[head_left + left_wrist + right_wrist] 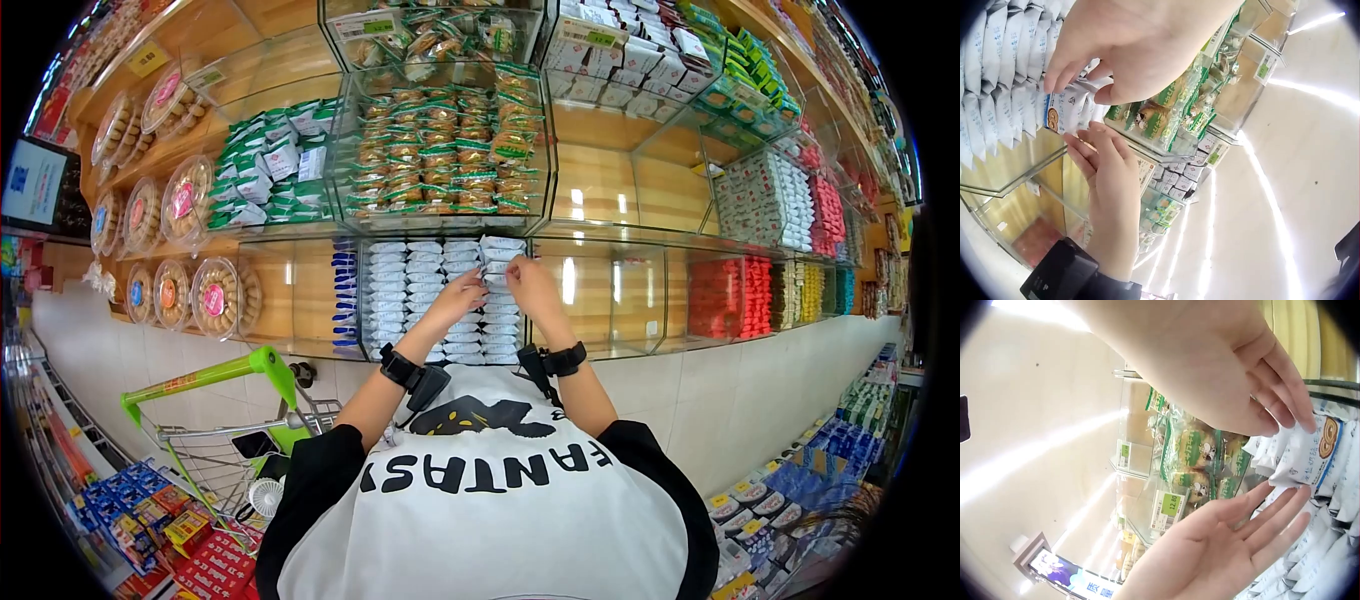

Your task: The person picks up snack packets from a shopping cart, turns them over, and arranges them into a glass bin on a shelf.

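Observation:
A white packet with a blue edge and a cookie picture lies on top of a row of white packets (422, 290). My left hand (460, 298) touches one end of it and my right hand (535, 290) the other. In the left wrist view, the fingertips of my left hand (1135, 50) and right hand (1107, 181) meet opposite edges of the packet (1066, 112). The right wrist view shows my left hand (1210, 550) with nearly straight fingers below the packet (1304, 456), and my right hand (1210, 369) with slightly bent fingers at its upper edge.
Glass dividers surround the packet rows. Green-and-clear wrapped cakes (440, 150) fill the bin behind, and round cookie tubs (215, 295) stand at left. Red packets (730, 297) are at right. A green-handled cart (215, 375) stands at lower left.

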Demonstrator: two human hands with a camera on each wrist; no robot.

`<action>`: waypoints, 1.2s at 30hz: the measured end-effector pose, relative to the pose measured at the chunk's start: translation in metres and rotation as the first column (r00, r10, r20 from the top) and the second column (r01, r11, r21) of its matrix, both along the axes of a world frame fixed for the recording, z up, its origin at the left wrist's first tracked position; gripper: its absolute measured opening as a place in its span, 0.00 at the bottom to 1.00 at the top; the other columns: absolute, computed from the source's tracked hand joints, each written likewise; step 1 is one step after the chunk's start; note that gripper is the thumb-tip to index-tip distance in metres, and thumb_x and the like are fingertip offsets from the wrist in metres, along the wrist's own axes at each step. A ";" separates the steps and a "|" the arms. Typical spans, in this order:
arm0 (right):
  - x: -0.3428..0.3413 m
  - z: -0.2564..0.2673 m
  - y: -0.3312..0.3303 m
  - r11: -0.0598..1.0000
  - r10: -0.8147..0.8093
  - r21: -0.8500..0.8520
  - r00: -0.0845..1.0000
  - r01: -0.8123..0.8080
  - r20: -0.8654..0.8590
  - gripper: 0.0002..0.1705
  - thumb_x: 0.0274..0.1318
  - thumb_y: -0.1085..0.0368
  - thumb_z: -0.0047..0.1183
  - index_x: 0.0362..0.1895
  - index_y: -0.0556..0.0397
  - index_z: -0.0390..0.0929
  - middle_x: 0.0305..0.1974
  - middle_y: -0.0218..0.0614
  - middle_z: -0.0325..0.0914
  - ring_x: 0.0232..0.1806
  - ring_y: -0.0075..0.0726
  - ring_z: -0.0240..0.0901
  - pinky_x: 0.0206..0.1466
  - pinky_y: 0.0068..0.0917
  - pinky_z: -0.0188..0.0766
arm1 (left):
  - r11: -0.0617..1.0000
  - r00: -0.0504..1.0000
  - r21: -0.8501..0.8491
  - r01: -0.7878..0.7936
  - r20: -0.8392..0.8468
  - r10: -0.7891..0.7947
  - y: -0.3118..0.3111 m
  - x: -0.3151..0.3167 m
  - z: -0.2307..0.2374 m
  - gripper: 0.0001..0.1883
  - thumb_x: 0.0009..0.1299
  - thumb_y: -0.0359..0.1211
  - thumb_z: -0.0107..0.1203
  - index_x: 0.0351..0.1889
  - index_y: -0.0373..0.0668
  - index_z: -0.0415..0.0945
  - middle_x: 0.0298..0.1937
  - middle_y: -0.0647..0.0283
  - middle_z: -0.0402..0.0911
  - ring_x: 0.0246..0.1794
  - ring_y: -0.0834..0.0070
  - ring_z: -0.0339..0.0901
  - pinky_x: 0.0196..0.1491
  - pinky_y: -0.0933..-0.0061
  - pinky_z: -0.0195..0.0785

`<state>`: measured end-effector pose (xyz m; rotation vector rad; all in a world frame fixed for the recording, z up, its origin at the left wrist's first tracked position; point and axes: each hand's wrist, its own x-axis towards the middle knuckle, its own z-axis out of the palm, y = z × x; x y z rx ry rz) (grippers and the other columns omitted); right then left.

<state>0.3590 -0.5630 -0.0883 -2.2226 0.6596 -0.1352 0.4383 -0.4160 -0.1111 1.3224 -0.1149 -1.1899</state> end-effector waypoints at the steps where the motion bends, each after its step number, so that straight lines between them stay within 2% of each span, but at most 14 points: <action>1: -0.001 0.001 -0.002 1.000 0.001 -0.001 1.000 -0.001 0.006 0.04 0.44 0.71 0.48 0.28 0.56 0.72 0.28 0.48 0.74 0.32 0.53 0.71 0.33 0.41 0.68 | 1.000 1.000 -0.001 -0.001 0.006 0.001 0.001 0.000 0.002 0.28 0.63 0.30 0.45 0.62 0.32 0.53 0.50 0.57 0.67 0.46 0.74 0.70 0.46 0.77 0.66; 3: -0.004 0.002 -0.007 0.998 -0.066 -0.001 0.997 0.066 0.047 0.04 0.46 0.70 0.49 0.28 0.56 0.71 0.28 0.47 0.75 0.31 0.52 0.72 0.33 0.40 0.67 | 1.000 0.999 0.022 0.016 0.038 -0.017 0.004 0.001 0.005 0.28 0.63 0.31 0.45 0.62 0.36 0.54 0.53 0.56 0.64 0.50 0.71 0.70 0.48 0.76 0.66; 7: -0.010 0.012 -0.015 0.996 -0.084 -0.002 0.993 0.085 0.087 0.04 0.46 0.69 0.49 0.29 0.55 0.71 0.28 0.44 0.75 0.31 0.50 0.72 0.32 0.39 0.67 | 0.999 0.995 0.039 0.020 0.097 -0.024 0.013 0.001 0.014 0.26 0.64 0.32 0.45 0.62 0.40 0.56 0.53 0.56 0.65 0.49 0.71 0.71 0.48 0.74 0.65; 10: -0.015 0.018 -0.015 0.995 -0.098 0.007 0.987 0.098 0.129 0.04 0.46 0.69 0.49 0.29 0.55 0.71 0.27 0.42 0.75 0.31 0.48 0.72 0.31 0.38 0.67 | 1.000 0.991 0.012 0.002 0.132 -0.003 0.023 -0.001 0.024 0.22 0.64 0.33 0.44 0.57 0.40 0.62 0.53 0.57 0.65 0.47 0.72 0.72 0.47 0.74 0.65; 12: -0.017 0.024 -0.011 0.996 -0.083 -0.002 0.987 0.084 0.135 0.04 0.46 0.69 0.49 0.30 0.54 0.72 0.27 0.41 0.75 0.31 0.47 0.72 0.31 0.38 0.67 | 0.997 0.978 0.066 0.031 0.204 -0.044 0.030 -0.002 0.033 0.18 0.66 0.34 0.41 0.53 0.40 0.65 0.50 0.59 0.70 0.46 0.74 0.72 0.47 0.74 0.65; 16: -0.016 0.027 0.000 1.000 -0.028 0.009 0.988 0.027 0.149 0.05 0.46 0.68 0.50 0.31 0.54 0.72 0.26 0.41 0.74 0.30 0.47 0.72 0.31 0.38 0.67 | 0.995 0.976 0.093 -0.037 0.216 0.016 0.046 -0.014 0.045 0.16 0.66 0.34 0.41 0.50 0.41 0.68 0.46 0.62 0.74 0.44 0.75 0.73 0.46 0.74 0.65; 22: -0.012 0.030 0.022 0.989 0.149 -0.017 0.968 -0.148 0.202 0.06 0.46 0.69 0.50 0.32 0.53 0.72 0.27 0.40 0.74 0.29 0.44 0.72 0.31 0.35 0.67 | 0.984 0.949 0.083 -0.157 0.290 0.127 0.081 -0.042 0.044 0.14 0.67 0.33 0.39 0.48 0.42 0.70 0.42 0.64 0.76 0.42 0.77 0.74 0.45 0.76 0.65; 24: -0.012 0.032 0.033 0.981 0.183 0.014 0.936 -0.196 0.301 0.06 0.46 0.70 0.49 0.33 0.53 0.72 0.29 0.39 0.74 0.29 0.42 0.72 0.31 0.34 0.67 | 0.967 0.933 0.080 -0.241 0.294 0.208 0.096 -0.054 0.039 0.14 0.67 0.33 0.40 0.47 0.42 0.70 0.41 0.64 0.76 0.41 0.79 0.73 0.43 0.77 0.65; 26: -0.012 0.040 0.048 0.960 0.264 0.005 0.916 -0.278 0.303 0.06 0.47 0.71 0.48 0.33 0.53 0.72 0.30 0.38 0.73 0.28 0.39 0.72 0.30 0.31 0.67 | 0.960 0.878 0.078 -0.267 0.431 0.209 0.113 -0.071 0.042 0.14 0.67 0.34 0.41 0.47 0.41 0.70 0.41 0.65 0.75 0.40 0.81 0.72 0.42 0.79 0.64; 28: -0.014 0.048 0.066 0.941 0.318 0.003 0.886 -0.338 0.337 0.06 0.48 0.71 0.47 0.34 0.52 0.72 0.30 0.37 0.73 0.27 0.36 0.72 0.29 0.29 0.67 | 0.929 0.838 0.070 -0.364 0.461 0.293 0.129 -0.091 0.051 0.13 0.67 0.32 0.41 0.47 0.39 0.70 0.40 0.64 0.75 0.39 0.80 0.71 0.44 0.79 0.64; 30: -0.014 0.052 0.088 0.905 0.394 0.005 0.845 -0.425 0.362 0.07 0.49 0.72 0.47 0.35 0.52 0.73 0.30 0.37 0.73 0.26 0.34 0.71 0.28 0.27 0.67 | 0.901 0.710 0.008 -0.433 0.619 0.336 0.146 -0.112 0.046 0.12 0.67 0.29 0.41 0.46 0.38 0.70 0.40 0.63 0.75 0.40 0.78 0.71 0.46 0.78 0.63; 34: -0.012 0.050 0.136 0.817 0.500 0.064 0.761 -0.572 0.413 0.06 0.50 0.72 0.48 0.35 0.53 0.73 0.29 0.37 0.74 0.24 0.32 0.71 0.27 0.27 0.66 | 0.794 0.593 -0.063 -0.605 0.630 0.501 0.177 -0.158 0.085 0.11 0.67 0.27 0.43 0.46 0.36 0.69 0.40 0.60 0.74 0.42 0.74 0.73 0.46 0.76 0.65; 36: -0.014 0.056 0.162 0.726 0.577 0.079 0.667 -0.683 0.471 0.07 0.49 0.73 0.49 0.35 0.54 0.73 0.29 0.38 0.73 0.24 0.32 0.71 0.27 0.27 0.66 | 0.739 0.561 -0.007 -0.673 0.646 0.517 0.194 -0.180 0.097 0.11 0.67 0.27 0.42 0.45 0.35 0.69 0.40 0.60 0.74 0.43 0.75 0.73 0.47 0.76 0.65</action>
